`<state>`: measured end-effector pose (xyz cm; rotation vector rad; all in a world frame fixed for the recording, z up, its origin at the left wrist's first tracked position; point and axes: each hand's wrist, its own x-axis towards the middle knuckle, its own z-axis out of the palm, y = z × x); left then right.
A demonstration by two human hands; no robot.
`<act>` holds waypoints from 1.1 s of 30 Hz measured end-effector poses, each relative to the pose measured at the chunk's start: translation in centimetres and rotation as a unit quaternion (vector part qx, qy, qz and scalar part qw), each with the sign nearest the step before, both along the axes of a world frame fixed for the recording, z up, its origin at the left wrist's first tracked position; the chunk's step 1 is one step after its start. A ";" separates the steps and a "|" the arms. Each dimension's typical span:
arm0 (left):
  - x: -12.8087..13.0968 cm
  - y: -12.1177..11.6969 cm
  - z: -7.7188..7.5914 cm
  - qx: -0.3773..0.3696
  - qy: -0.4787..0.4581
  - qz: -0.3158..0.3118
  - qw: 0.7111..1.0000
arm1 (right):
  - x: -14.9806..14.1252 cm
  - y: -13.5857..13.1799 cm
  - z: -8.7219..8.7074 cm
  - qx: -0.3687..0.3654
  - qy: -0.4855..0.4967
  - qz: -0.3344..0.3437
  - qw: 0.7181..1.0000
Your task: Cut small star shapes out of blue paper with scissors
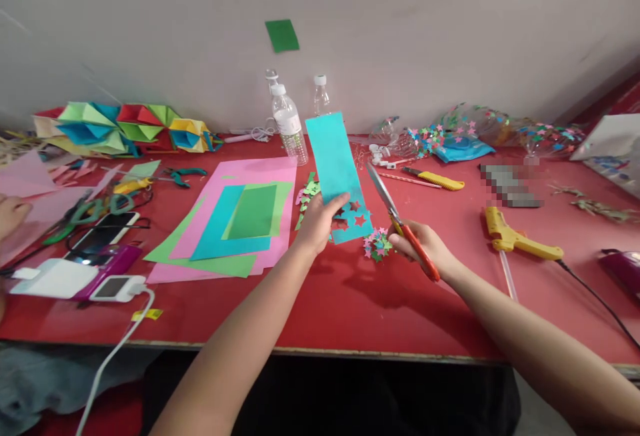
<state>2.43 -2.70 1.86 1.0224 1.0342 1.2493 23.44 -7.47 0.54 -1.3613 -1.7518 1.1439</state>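
Observation:
Between the thumb and fingers of my left hand (pixel 319 224) is an upright strip of blue paper (pixel 333 156). Star-shaped holes pierce the lower end of this strip. My right hand (pixel 423 246) grips a pair of scissors (pixel 383 189) with orange-red handles, blades pointing up and left beside the paper without touching it. Under the hands lies a small heap of pink, green and blue paper stars (pixel 377 244). Green paper scraps (pixel 310 189) lie partly hidden behind my left hand.
Stacked pink, green and blue sheets (pixel 170 273) lie left. Plastic bottles (pixel 289 123) stand behind. A yellow utility knife (pixel 440 180) and glue gun (pixel 525 244) lie right. At far left are a power strip (pixel 117 269), folded paper shapes (pixel 135 123) and another person's hand (pixel 11 216).

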 end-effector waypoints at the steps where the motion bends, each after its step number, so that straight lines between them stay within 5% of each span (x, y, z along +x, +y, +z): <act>1: -0.2 -0.1 -0.4 -0.006 -0.011 0.011 1.000 | 0.0 0.0 0.0 0.003 -0.023 0.012 1.000; 6: -0.7 -0.3 -2.0 -0.013 -0.017 0.023 0.999 | 0.1 0.0 -0.4 -0.007 -0.088 0.033 0.996; 15: -1.4 -0.7 -0.9 0.013 0.039 0.033 0.999 | 0.0 -0.6 0.5 -0.028 -0.083 0.080 0.993; 33: -1.6 -0.6 -1.2 -0.003 0.022 0.028 0.999 | 0.1 -0.7 0.8 -0.065 -0.087 0.123 0.986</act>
